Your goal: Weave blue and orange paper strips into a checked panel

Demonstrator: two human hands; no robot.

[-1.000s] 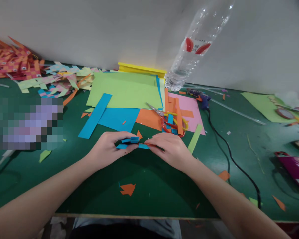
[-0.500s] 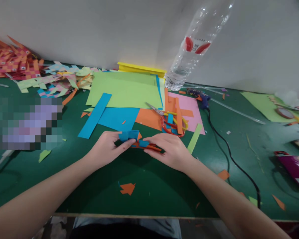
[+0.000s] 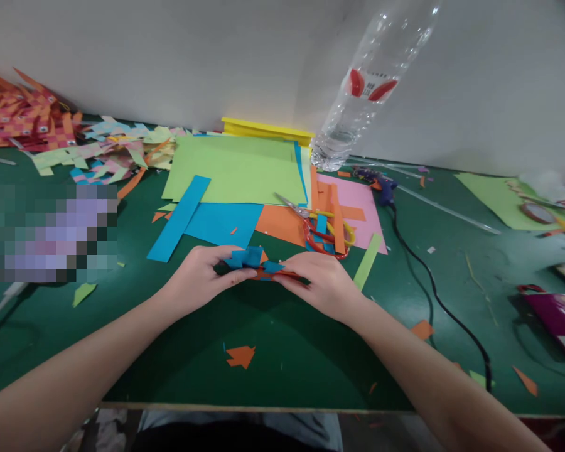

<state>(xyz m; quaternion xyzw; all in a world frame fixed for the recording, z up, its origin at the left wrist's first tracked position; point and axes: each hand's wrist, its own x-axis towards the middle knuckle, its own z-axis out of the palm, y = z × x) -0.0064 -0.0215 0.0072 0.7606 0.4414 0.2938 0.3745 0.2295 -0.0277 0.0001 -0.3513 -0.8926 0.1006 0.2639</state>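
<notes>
Between both hands is a small piece of folded blue and orange paper strips [image 3: 251, 257], held just above the green table. My left hand [image 3: 204, 274] pinches its blue left part, thumb below and fingers behind. At the orange right end, my right hand [image 3: 321, 285] is closed with thumb and fingertips on the strips. Part of the folded paper is hidden by the fingers. Beyond the hands lie a blue paper strip [image 3: 179, 218], a blue sheet [image 3: 226, 223] and scissors [image 3: 306, 215] with red handles.
Green sheets [image 3: 235, 169] are stacked at the back, beside a leaning plastic bottle [image 3: 362, 94]. A glue gun [image 3: 383, 188] trails a black cord down the right side. Woven red-orange paper pieces [image 3: 28, 119] are heaped far left. An orange scrap [image 3: 241, 356] lies near the front edge.
The folded paper has turned between my hands, and its broad blue face and orange underside now show more. My left thumb has shifted along it. Both arms stay nearly in place.
</notes>
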